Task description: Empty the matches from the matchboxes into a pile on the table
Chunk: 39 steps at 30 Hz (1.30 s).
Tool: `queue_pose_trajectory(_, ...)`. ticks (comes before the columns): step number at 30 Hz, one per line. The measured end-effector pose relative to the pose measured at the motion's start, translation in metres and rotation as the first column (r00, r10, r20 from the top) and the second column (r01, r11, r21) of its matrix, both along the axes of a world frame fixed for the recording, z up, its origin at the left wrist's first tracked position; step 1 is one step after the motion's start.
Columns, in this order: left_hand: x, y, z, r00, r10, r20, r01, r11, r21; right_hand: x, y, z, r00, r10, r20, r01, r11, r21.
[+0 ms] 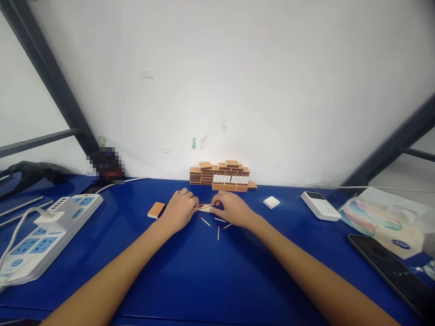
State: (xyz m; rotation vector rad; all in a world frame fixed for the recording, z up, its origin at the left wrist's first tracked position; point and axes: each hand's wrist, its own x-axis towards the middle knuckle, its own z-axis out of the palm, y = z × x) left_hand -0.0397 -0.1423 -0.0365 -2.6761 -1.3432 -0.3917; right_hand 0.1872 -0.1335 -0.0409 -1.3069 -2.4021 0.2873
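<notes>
Your L hand (181,209) & R hand (235,210) pinch slim, red-tipped wooden matches (205,208) btwn them; smooth blue worktop (204,280), oblong boxes (229,186) stacked behind.

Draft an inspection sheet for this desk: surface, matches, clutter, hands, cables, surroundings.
Surface: glossy blue tabletop.
Matches: matchstick cluster between the hands; loose matchsticks nearer the camera; stacked matchboxes by the wall; separate matchbox beside the left hand.
Clutter: white square object, screened white device, tissue pack, smartphone, power strip.
Hands: left and right hand at opposite ends of the cluster; grip unclear.
Cables: white cable along the wall, right; another at the power strip.
Surroundings: marked white wall; dark bars both sides.
</notes>
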Motion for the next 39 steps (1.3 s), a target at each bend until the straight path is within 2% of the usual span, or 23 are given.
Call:
queue_pose_trajectory(7, 0.004, 0.013, -0.003, 0.999, -0.014, 0.05, 0.014, 1.0, -0.001, -0.004, 0.016, -0.007, 0.998, 0.004, 0.055, -0.008, 0.997, 0.078)
queue_pose_trajectory(13, 0.011, 0.034, -0.005, 0.999, -0.021, 0.05, 0.02, 1.0, 0.008, -0.002, 0.028, -0.011, 0.997, -0.031, 0.071, 0.022, 0.992, 0.121)
queue_pose_trajectory(18, 0.016, 0.044, -0.006, 0.996, -0.032, 0.08, 0.031, 0.999, 0.019, 0.009, 0.027, -0.004, 0.999, -0.024, 0.034, 0.019, 0.992, 0.126)
queue_pose_trajectory(20, 0.012, 0.042, -0.002, 0.995, -0.033, 0.095, 0.031, 0.999, 0.025, 0.021, 0.02, 0.005, 1.0, 0.015, -0.02, -0.014, 0.997, 0.07)
queue_pose_trajectory(22, 0.004, 0.037, 0.005, 0.993, -0.038, 0.108, 0.036, 0.999, 0.024, 0.034, 0.009, 0.015, 0.995, 0.062, -0.074, -0.067, 0.996, -0.058)
queue_pose_trajectory(24, -0.005, 0.028, 0.015, 0.992, -0.055, 0.115, 0.055, 0.998, 0.006, 0.047, -0.002, 0.023, 0.991, 0.091, -0.095, -0.109, 0.974, -0.199)
queue_pose_trajectory(26, -0.011, 0.017, 0.023, 0.985, -0.077, 0.156, 0.08, 0.997, -0.014, 0.057, -0.011, 0.026, 0.992, 0.097, -0.079, -0.115, 0.956, -0.271)
queue_pose_trajectory(29, -0.008, 0.001, 0.029, 0.97, -0.139, 0.201, 0.152, 0.987, -0.052, 0.065, -0.018, 0.022, 0.997, 0.079, 0.0, -0.076, 0.961, -0.265)
queue_pose_trajectory(33, 0.002, -0.011, 0.024, 0.957, -0.249, 0.151, 0.27, 0.952, -0.144, 0.068, -0.021, 0.014, 0.996, 0.044, 0.076, -0.021, 0.961, -0.277)
queue_pose_trajectory(36, 0.003, -0.012, 0.02, 0.959, -0.246, 0.141, 0.272, 0.937, -0.217, 0.065, -0.021, 0.017, 0.996, 0.052, 0.066, -0.033, 0.964, -0.263)
queue_pose_trajectory(39, 0.002, -0.014, 0.018, 0.964, -0.225, 0.143, 0.256, 0.932, -0.256, 0.051, -0.013, 0.024, 0.999, 0.027, 0.025, -0.023, 0.989, -0.148)
